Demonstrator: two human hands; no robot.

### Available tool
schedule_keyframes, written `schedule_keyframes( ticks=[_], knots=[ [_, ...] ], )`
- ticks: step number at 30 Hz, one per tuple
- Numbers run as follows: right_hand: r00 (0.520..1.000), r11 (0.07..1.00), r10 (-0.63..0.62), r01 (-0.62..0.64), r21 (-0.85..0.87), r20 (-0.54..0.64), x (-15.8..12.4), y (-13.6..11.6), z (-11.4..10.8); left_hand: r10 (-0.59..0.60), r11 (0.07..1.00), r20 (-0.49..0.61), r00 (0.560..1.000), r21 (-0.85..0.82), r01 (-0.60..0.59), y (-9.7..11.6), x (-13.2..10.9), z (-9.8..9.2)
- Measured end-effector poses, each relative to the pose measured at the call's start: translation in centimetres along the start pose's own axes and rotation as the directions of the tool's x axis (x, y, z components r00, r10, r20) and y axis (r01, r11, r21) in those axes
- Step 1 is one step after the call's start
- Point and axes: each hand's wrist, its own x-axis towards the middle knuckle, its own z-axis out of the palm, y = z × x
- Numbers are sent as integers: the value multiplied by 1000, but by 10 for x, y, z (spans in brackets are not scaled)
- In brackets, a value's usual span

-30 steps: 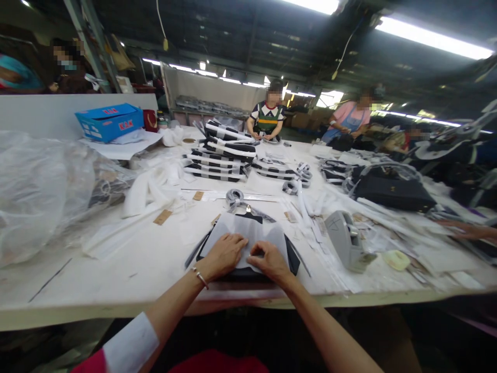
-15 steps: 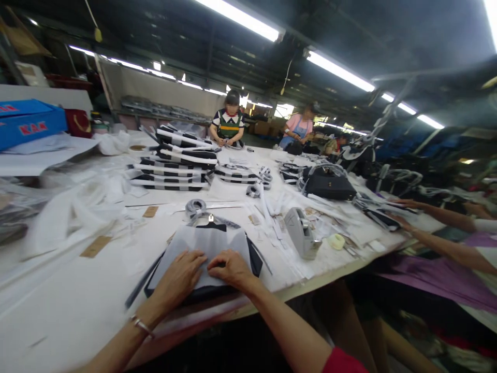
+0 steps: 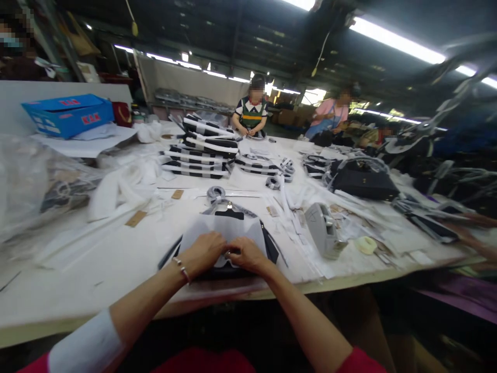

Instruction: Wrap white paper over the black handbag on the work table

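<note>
A black handbag lies in front of me near the table's front edge, largely covered by a thin white wrapping sheet. A black tab with a gold-coloured clasp sticks out beyond the sheet's far edge. My left hand is closed on the sheet at the middle of the bag, fingers curled inward. Against its fingertips, my right hand pinches the sheet too. A small shiny spot shows between the fingers; what it is I cannot make out. Below the hands the sheet looks gathered.
A grey tape dispenser and a tape roll lie to the right. Behind the bag are a wrapped coil and stacked black-and-white wrapped pieces. Another finished handbag stands farther right. Co-workers are across the table and at right.
Both hands have come together at the middle of the sheet; the left, flatter before, is now curled. The sheet is gathered beneath them. The view has turned left.
</note>
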Motion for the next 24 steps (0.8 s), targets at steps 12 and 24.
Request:
schedule_keyframes(
  ticks=[12,24],
  knots=[
    [998,1000,-2,3,26,-59,-10,1,6,-87,996,-25,996,29,87,8,9,1],
    [982,958,-9,62,-278,187,1,-40,-32,-114,992,-287,951,-87,92,-3,-15,79]
  ],
)
